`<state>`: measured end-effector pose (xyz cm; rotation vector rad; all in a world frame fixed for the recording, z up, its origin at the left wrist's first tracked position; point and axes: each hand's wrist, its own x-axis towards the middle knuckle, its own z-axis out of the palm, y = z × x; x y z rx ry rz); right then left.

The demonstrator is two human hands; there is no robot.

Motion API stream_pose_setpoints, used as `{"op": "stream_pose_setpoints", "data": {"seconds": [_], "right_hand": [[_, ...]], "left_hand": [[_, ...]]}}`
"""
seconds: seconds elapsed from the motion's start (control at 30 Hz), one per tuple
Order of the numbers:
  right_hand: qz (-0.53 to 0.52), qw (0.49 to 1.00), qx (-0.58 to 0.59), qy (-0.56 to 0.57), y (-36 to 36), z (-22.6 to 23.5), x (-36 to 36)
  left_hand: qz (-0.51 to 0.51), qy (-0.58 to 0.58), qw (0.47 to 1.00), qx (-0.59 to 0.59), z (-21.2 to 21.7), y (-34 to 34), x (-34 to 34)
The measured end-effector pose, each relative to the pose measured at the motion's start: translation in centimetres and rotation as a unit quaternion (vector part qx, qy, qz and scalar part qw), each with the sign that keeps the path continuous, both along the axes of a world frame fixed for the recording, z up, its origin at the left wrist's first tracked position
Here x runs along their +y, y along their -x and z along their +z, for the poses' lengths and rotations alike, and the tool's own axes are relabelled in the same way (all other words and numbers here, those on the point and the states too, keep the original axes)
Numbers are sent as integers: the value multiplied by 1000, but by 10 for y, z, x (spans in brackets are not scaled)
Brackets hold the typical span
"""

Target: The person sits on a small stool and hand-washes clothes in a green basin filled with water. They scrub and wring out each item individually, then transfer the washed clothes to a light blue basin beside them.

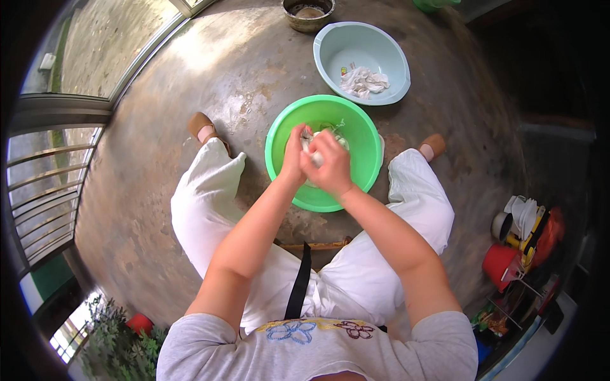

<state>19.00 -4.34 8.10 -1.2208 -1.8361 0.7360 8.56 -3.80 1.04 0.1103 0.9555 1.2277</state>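
Over a bright green basin [368,157] between my feet, my two hands meet. My left hand [293,157] is closed around a white cloth [314,157], which shows between the palms. Pressed against the same cloth, my right hand [330,164] is curled and a little blurred. More white material lies in the basin beneath the hands, largely hidden by them. Beyond, to the right, a pale blue basin [395,57] holds a crumpled white cloth [364,82].
A worn metal pot [307,24] stands past the blue basin. Along the left run a railing [47,184] and a glass door frame. At right sit a red bucket [499,265] and assorted items; a leafy plant [117,340] is at lower left.
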Motion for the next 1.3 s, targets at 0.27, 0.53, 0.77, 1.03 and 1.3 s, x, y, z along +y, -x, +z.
{"op": "stream_pose_setpoints", "data": {"seconds": [0.27,0.53,0.77,1.03,1.3], "right_hand": [[-223,956,-75,176,-3,-75,28],[-250,939,-51,230,-11,-84,23],[-215,962,-29,164,-12,-75,18],[59,984,-48,161,-70,-53,16],[7,879,177,443,-95,-33,40]], "left_hand": [[-23,152,984,-90,4,-36,-17],[-70,209,974,-51,-5,-39,-18],[-127,175,974,-65,0,-30,-16],[-118,63,984,121,32,18,3],[-286,-201,822,450,10,23,-16]]}}
